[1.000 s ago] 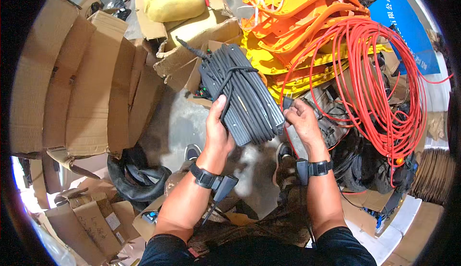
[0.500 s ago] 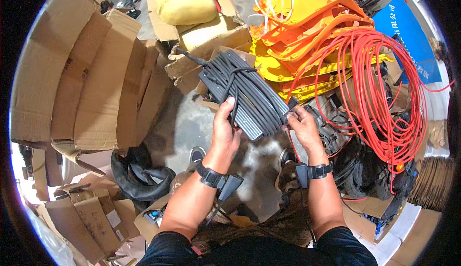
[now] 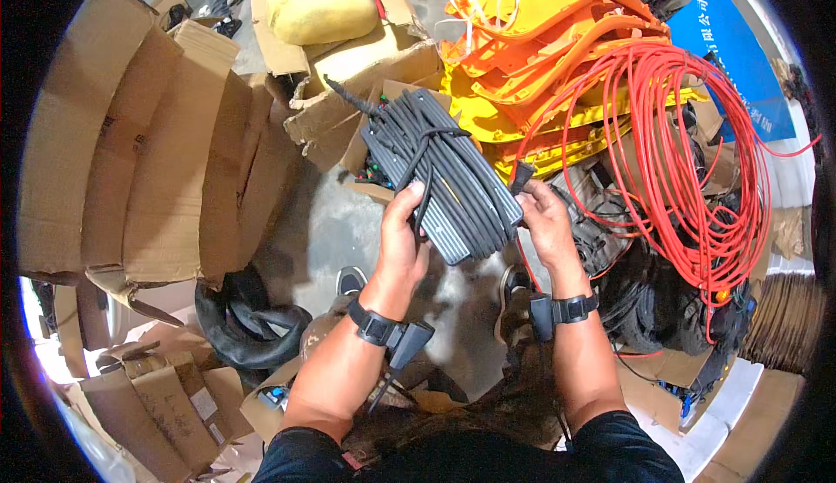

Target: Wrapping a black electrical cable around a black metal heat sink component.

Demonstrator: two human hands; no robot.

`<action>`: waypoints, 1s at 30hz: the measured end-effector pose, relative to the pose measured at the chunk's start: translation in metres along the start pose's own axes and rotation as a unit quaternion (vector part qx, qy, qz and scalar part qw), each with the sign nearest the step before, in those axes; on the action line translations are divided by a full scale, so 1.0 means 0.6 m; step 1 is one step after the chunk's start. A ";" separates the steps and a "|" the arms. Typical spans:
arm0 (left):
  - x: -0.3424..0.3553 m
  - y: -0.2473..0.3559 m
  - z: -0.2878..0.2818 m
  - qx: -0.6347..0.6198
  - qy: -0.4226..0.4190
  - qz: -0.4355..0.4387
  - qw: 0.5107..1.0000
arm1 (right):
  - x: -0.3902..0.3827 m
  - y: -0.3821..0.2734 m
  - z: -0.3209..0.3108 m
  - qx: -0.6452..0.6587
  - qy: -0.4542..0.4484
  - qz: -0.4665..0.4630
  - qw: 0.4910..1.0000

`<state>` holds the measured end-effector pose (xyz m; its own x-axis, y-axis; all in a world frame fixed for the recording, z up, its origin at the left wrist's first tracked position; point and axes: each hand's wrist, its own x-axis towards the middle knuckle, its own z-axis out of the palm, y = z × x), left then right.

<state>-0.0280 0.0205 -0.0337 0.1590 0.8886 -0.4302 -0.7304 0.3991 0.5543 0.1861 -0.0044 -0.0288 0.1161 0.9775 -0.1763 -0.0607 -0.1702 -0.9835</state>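
Cardboard (image 3: 165, 152), brown and creased, stands at frame left. Left hand (image 3: 403, 235) grips a ribbed grey block (image 3: 451, 243) mid-frame; rubbery dark cable (image 3: 475, 213) is already wound lengthwise around it, one strand crossing over. Right hand (image 3: 547, 220) pinches the pronged black plug (image 3: 522, 175), left outside the winding. Glossy red cable (image 3: 707, 261) loops at right.

Black short sleeves (image 3: 300, 455); black wrist straps (image 3: 371, 323) with grey modules (image 3: 413, 342)

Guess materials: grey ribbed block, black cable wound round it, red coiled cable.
Grey ribbed block: probably metal, satin; crisp parallel ribs, though moulded plastic is possible.
Black wound cable: likely rubber or plastic sheath, dull; smooth bends.
Red coiled cable: probably plastic sheath, slightly glossy; bright highlights along loops.
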 end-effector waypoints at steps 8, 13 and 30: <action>-0.008 0.011 0.014 -0.019 -0.002 0.016 1.000 | -0.008 -0.014 -0.001 0.013 -0.007 0.001 1.000; -0.010 0.019 0.021 -0.035 0.004 0.021 0.999 | -0.007 -0.004 -0.004 -0.007 -0.030 0.014 0.999; -0.013 0.034 0.031 -0.059 0.014 0.052 0.997 | -0.012 0.003 0.011 -0.090 -0.065 0.062 0.992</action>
<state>-0.0321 0.0257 -0.0056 0.0612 0.9164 -0.3956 -0.8153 0.2746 0.5098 0.1787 -0.0109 -0.0293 -0.0104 0.9536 -0.3008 0.1123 -0.2978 -0.9480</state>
